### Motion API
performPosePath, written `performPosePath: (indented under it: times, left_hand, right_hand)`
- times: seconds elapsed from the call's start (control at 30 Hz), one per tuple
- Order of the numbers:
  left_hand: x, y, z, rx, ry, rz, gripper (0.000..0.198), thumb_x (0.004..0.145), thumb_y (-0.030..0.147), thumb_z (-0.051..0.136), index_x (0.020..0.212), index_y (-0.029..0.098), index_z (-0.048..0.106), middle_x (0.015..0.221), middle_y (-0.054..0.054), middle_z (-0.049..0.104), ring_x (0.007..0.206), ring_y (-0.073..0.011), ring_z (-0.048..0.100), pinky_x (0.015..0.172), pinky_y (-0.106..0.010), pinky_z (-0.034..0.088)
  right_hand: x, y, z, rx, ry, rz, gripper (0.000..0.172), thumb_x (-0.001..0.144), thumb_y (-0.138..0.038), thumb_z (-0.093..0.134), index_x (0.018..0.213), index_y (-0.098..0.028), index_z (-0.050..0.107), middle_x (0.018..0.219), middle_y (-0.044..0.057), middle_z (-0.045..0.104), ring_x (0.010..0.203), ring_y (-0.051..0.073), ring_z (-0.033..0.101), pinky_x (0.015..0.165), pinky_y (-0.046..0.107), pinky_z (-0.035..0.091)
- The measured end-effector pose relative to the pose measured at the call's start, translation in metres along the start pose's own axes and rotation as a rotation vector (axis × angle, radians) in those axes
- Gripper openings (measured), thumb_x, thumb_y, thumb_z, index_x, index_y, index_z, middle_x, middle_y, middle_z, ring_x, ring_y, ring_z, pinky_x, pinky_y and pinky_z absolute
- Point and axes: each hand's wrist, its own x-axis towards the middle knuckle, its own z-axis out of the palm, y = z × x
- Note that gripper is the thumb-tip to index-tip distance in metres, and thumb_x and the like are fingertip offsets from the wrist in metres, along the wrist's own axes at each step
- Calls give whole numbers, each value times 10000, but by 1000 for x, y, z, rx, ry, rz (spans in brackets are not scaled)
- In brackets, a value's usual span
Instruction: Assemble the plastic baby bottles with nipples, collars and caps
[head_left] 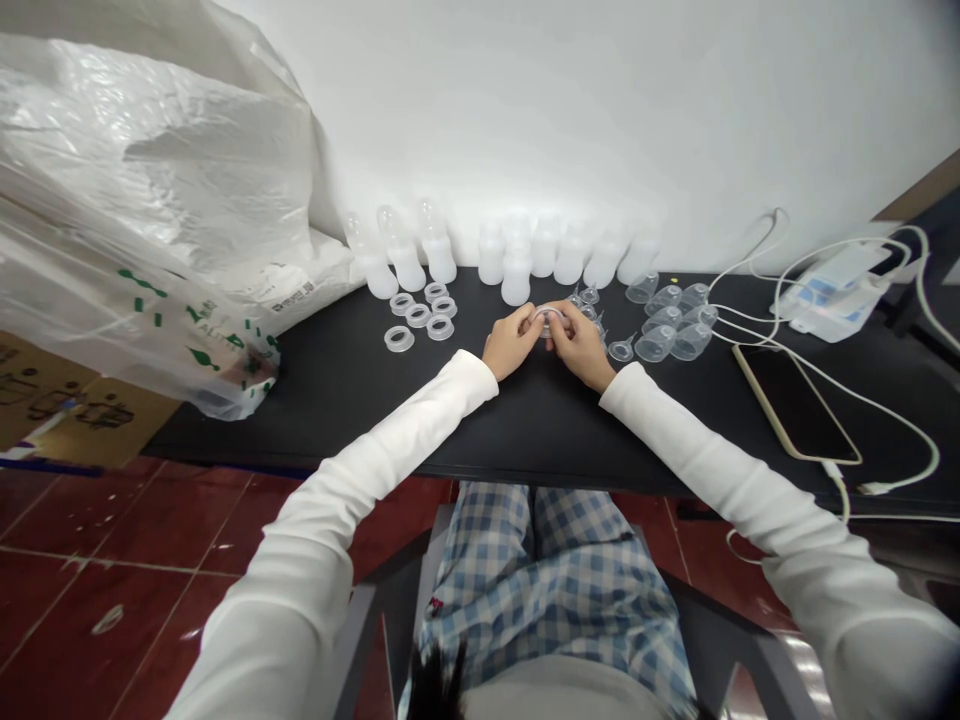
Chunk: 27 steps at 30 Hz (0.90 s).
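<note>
A clear plastic ring (549, 318) is pinched between the left hand (514, 342) and the right hand (579, 345), their fingers curled around it at the middle of the black table (540, 425). Translucent collars (418, 316) lie at nine o'clock, frosted bottles (491, 255) stand in a row at twelve, and clear funnel cups (664, 330) cluster at three. Farther out, a phone (795, 405) lies at four, a white plastic bag (150, 220) at ten.

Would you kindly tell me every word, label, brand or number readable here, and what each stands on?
Nothing is legible.
Green print on the plastic bag: too creased.
Label on the white sack: too small to read.
Dark print on the cardboard: too blurred.
Blue marks on the white device: too small.
</note>
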Motion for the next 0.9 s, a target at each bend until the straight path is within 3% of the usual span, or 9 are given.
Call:
performPosePath:
  times: [0.3,0.47,0.6,0.73,0.9]
  left_hand:
    - [-1,-4,0,-128,-153,-59,302,1015,410,527,795,225,434,653,30,545,579,-114,489,593,-251,356]
    - [-1,-4,1,-109,-96,-18,335,982,413,588,759,221,427,620,42,489,582,-111,461,593,-252,352]
    - [3,-6,0,-154,-24,15,349,983,427,585,753,218,428,622,48,455,577,-99,439,590,-247,363]
    - [9,-7,0,-318,-102,-45,339,995,465,554,789,221,437,600,67,442,479,-69,398,502,-231,341]
    - [11,-7,-1,-369,-169,-82,221,992,317,552,814,209,478,597,75,463,442,-51,384,465,-213,328]
  right_hand:
    - [-1,-3,-1,21,25,3,448,913,-690,595,982,-248,585,711,-11,623,555,138,529,561,308,476]
    - [-1,-1,-1,17,26,19,458,913,-703,589,962,-248,578,719,-6,635,566,143,552,564,312,479]
    - [0,5,1,134,-24,55,575,867,-748,625,1142,-252,533,768,-23,630,572,120,543,491,262,425]
    - [2,7,1,280,-29,119,683,873,-792,570,1294,-273,426,796,-52,607,498,92,489,457,250,417]
    - [4,3,-2,282,-19,115,596,845,-794,612,1065,-241,579,742,-55,512,504,77,438,450,247,385]
